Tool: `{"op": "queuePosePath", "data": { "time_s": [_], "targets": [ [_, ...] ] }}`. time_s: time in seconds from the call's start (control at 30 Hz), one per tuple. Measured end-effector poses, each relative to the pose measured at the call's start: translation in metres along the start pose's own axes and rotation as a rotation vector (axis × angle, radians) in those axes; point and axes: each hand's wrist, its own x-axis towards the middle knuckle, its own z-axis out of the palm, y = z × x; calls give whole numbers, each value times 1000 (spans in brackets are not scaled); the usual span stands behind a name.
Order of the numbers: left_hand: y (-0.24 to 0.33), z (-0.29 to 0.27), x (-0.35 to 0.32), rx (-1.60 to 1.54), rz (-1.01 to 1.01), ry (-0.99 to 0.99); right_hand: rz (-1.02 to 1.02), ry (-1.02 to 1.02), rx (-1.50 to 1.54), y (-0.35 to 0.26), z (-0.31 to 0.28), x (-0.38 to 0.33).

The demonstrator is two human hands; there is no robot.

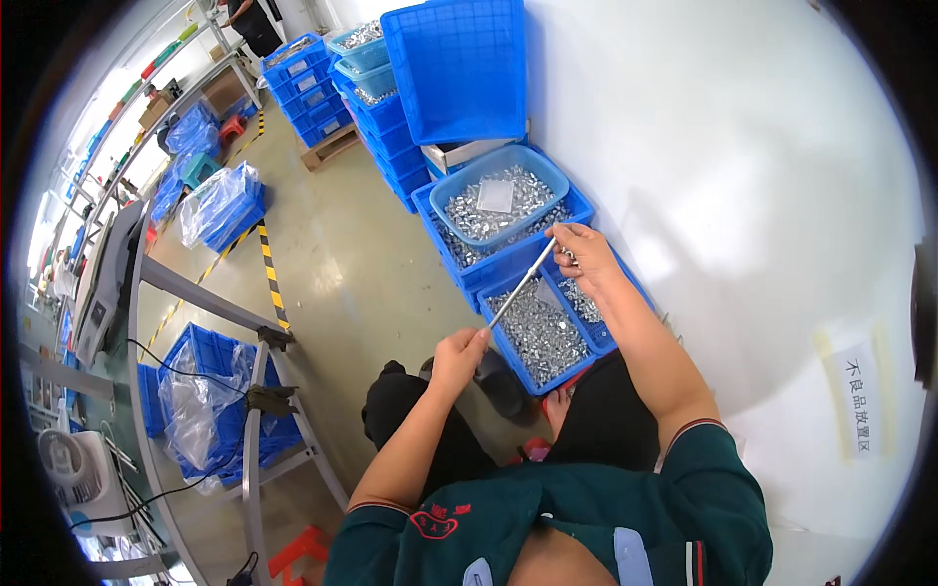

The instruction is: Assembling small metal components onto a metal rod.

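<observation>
Head view: thin straight metal rod [521, 284] held at both ends over a blue plastic crate of small shiny metal parts [539, 332]; left hand [457, 355] pinches the lower end, right hand [583, 252] fingers pressed around the upper end; rod looks bare, so threading seems barely begun; crate full; light-blue tub of parts [498, 195] behind also full.

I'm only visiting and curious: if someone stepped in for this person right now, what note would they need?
Left hand: pinches the lower end of a thin metal rod.
Right hand: grips the rod's upper end, above the blue crate of small silvery parts.
Nearby: a lighter blue tub of similar parts sits on the next crate.
Done: can't tell how many parts are handled.
Left: the crate looks quite full.
</observation>
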Motion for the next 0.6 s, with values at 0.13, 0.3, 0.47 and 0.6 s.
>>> {"op": "queuePosePath", "data": {
  "time_s": [0.13, 0.3, 0.47, 0.6],
  "targets": [
    [-4, 3, 1, 15, -12, -4, 76, 9, -130, -2, -12, 2],
    [-11, 2, 7, -161, -46, -114, 235, -235, 341, -6, -27, 4],
    [-3, 2, 4, -209, -33, -163, 227, -178, 230, -9, -26, 2],
    [2, 0, 3, -240, -73, -178, 97, -137, 98, -9, -22, -1]
  ]
}}
